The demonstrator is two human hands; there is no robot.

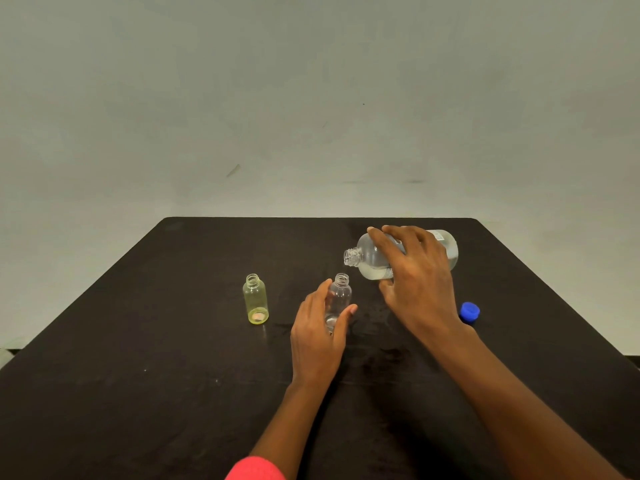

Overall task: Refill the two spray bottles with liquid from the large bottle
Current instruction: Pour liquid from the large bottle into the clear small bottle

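My right hand [419,271] grips the large clear bottle [374,256], tipped on its side with its open neck pointing left, just above and right of the small clear bottle [341,296]. That small bottle stands upright and uncapped at the table's middle, and my left hand [320,327] holds its lower body between thumb and fingers. A small yellow-tinted bottle [255,299] stands upright and uncapped further left, apart from both hands. Clear liquid lies in the large bottle's lower side. No stream shows at its mouth.
A blue cap [469,312] lies on the black table [138,375] to the right, just beyond my right wrist. A plain grey wall rises behind the table's far edge. No spray heads are in view.
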